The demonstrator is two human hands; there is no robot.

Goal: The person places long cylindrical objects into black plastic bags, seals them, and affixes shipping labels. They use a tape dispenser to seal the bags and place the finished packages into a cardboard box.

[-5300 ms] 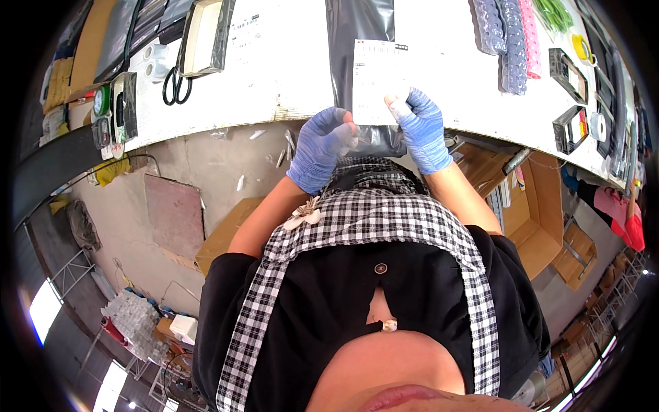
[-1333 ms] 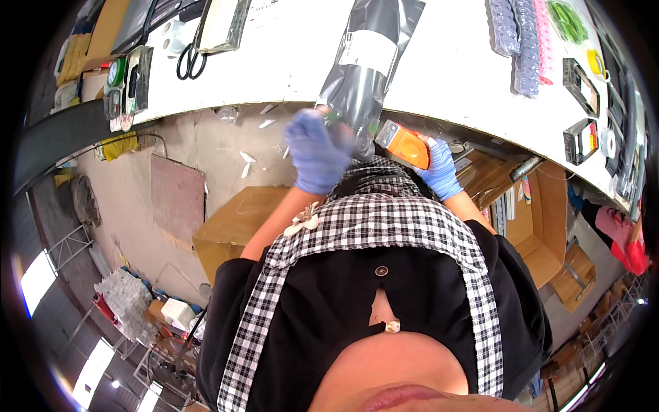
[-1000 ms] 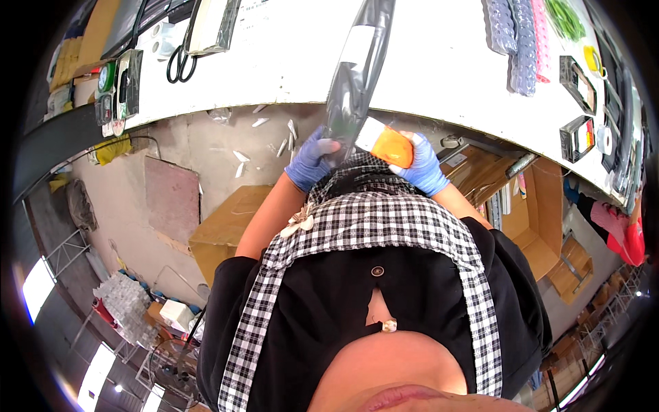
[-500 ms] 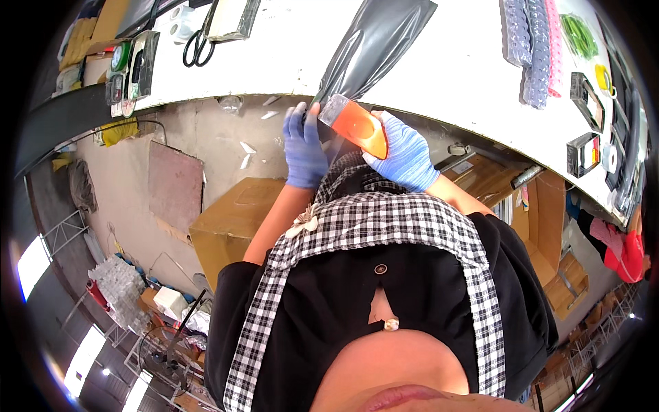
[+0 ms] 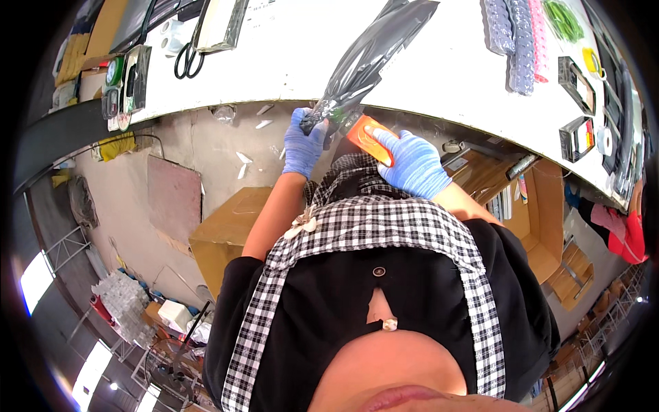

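Your checked apron (image 5: pixel 374 220) is nearest. Right hand (image 5: pixel 414 165): your fingers are wrapped on an orange tool (image 5: pixel 369 142), its front end touching or just beside the bag, can't tell which. Left hand (image 5: pixel 304 145): fingers closed around the gathered near end of the black plastic bag (image 5: pixel 367 62), which slants away over the white table (image 5: pixel 274 69). Farther: black-handled scissors (image 5: pixel 181 66) left, bubble-wrap rolls (image 5: pixel 522 55) right.

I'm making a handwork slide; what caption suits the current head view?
Left hand grips a black plastic bag at a white table; right hand holds an orange tool.
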